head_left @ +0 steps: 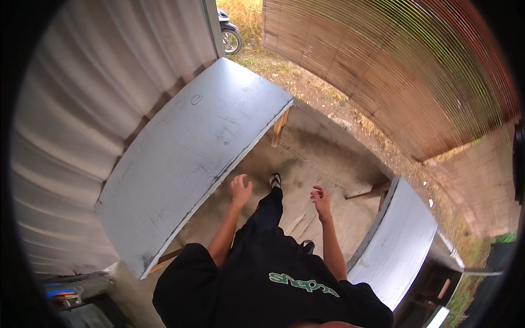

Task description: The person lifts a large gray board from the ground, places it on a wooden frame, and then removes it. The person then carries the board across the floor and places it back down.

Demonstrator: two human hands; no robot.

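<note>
2 grey-topped tables flank the person from where I stand, and the larger table lies to the left of the left hand and ahead of it. Its long axis slants from behind that hand, on the person's left, to well forward and a little right of it, so the near long edge passes just beside the fingers. The left hand is clearly the nearer of the 2 to that edge; they look apart, though from above I cannot tell how high the hand hangs against the tabletop.

The smaller table sits to the right of the right hand, its near edge farther from that hand than the larger table's is from the left. Its visible length also runs slantwise, from forward-right of the right hand to back beside the forearm.

As for pose, each bare forearm reaches forward from a black short sleeve, the left angled slightly right, the right angled slightly left. Both hands hang in the gap between the tables. The left is spread loosely, fingers bent and parted, with 0 things in it; the right is half curled, fingers apart, holding nothing that I can see.
</note>
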